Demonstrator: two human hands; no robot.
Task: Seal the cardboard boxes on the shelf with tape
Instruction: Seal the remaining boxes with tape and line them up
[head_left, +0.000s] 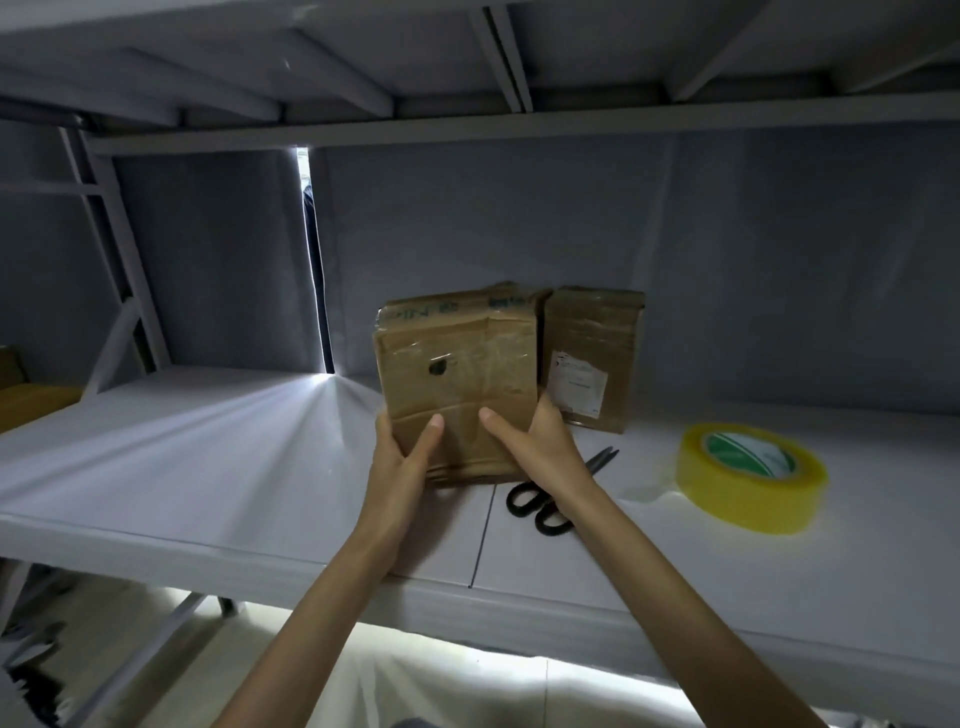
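A worn brown cardboard box (457, 364) stands on the white shelf (208, 467), with shiny tape and a small dark hole on its front face. My left hand (402, 460) grips its lower left edge, thumb on the front. My right hand (540, 441) grips its lower right edge the same way. A second, smaller cardboard box (592, 353) with a white label stands just behind and to the right. A roll of yellowish clear tape (750, 475) lies flat on the shelf to the right. Black scissors (550, 501) lie between box and roll, partly under my right wrist.
A grey fabric back wall (519, 234) closes the shelf, with a bright gap (317, 260) left of the boxes. The shelf above (467, 62) hangs low overhead. Another brown box (26, 389) sits at the far left edge. Metal frame struts (119, 260) rise at the left.
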